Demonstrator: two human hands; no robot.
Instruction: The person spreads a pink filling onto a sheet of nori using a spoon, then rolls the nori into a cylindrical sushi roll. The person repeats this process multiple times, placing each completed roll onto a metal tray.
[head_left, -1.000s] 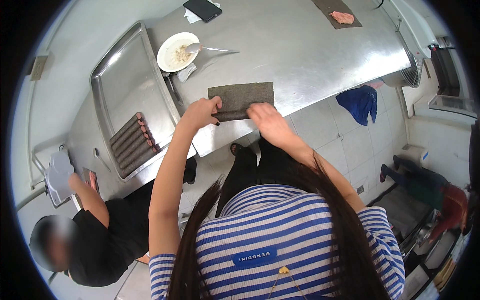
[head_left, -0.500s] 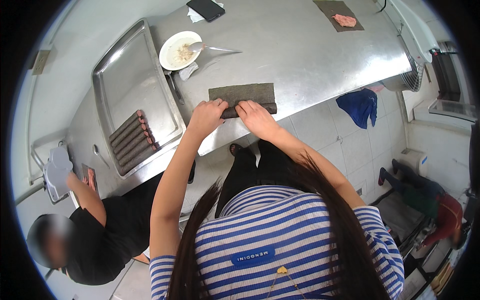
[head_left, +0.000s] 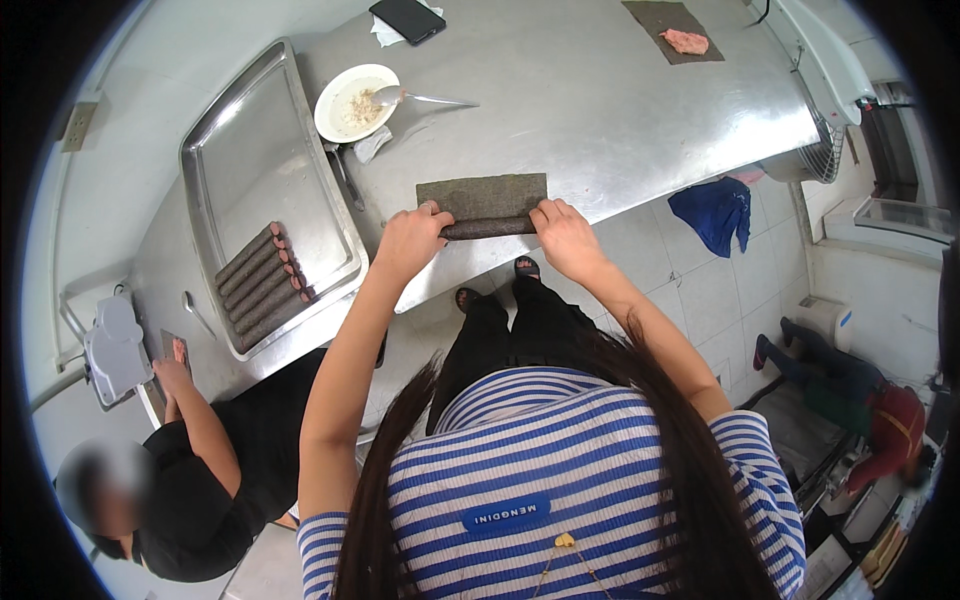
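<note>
A dark seaweed sheet (head_left: 482, 192) lies at the near edge of the steel table, its near side curled into a seaweed roll (head_left: 490, 229). My left hand (head_left: 410, 240) grips the left end of this roll, fingers curled round it. At the right end, my right hand (head_left: 568, 238) pinches it between thumb and fingers. The far part of the sheet stays flat on the metal. Several finished seaweed rolls (head_left: 262, 280) with pink ends lie side by side in a metal tray (head_left: 245, 140) to the left.
A white bowl (head_left: 326, 104) with a spoon (head_left: 440, 100) stands beyond my left hand; a dark-handled utensil (head_left: 347, 180) lies beside the tray. Another seaweed sheet (head_left: 660, 20) carries pink paste (head_left: 686, 41), far right. A phone (head_left: 410, 20) rests at the back. A co-worker's hand (head_left: 172, 375) is at far left.
My right hand has slid right, from the roll's middle to its right end. My left hand stays near the left end. The co-worker's hand has moved down, away from the grey device.
</note>
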